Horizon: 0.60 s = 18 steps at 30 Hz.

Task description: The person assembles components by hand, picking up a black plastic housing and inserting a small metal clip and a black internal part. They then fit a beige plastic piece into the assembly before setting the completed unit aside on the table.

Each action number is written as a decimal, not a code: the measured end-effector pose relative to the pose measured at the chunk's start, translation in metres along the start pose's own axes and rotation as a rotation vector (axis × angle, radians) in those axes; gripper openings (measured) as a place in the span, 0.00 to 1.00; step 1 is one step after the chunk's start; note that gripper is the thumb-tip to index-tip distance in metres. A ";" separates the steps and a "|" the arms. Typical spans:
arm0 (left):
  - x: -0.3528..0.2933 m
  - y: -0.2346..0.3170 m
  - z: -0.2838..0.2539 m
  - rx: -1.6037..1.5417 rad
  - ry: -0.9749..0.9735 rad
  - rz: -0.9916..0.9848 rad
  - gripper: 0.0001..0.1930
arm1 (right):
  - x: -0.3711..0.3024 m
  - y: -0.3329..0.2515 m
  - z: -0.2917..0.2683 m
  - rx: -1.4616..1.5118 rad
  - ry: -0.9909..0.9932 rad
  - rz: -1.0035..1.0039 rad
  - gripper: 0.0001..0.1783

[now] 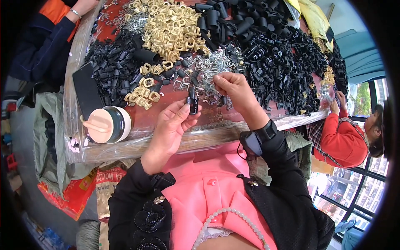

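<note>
Left grip pinches a partly hidden black piece

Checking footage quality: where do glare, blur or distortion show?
Head view: the dark-framed glass window looks partly washed out; the plastic-wrapped wooden table edge bows and shines; black fills the corners; the bare left hand lacks obvious blur.

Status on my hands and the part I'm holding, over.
Left hand holding black part. Right hand near silver clips, grip unclear. Lidded cup off to the left.
</note>
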State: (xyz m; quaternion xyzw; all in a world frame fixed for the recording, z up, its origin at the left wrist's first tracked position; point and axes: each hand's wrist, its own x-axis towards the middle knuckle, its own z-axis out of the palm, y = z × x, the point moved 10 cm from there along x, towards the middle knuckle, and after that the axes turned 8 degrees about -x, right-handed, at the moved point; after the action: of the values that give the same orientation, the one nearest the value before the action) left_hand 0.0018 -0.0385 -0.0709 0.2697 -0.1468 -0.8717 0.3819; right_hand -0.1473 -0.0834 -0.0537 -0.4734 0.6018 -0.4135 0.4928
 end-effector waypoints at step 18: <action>0.008 0.004 0.022 -0.132 -0.148 0.135 0.14 | -0.040 -0.012 0.027 -0.042 -0.137 -0.131 0.12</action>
State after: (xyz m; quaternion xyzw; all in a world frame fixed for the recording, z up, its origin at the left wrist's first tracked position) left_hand -0.0131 -0.0464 -0.0546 0.1684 -0.1349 -0.8694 0.4445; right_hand -0.1165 -0.0474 -0.0383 -0.5493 0.5429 -0.3988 0.4945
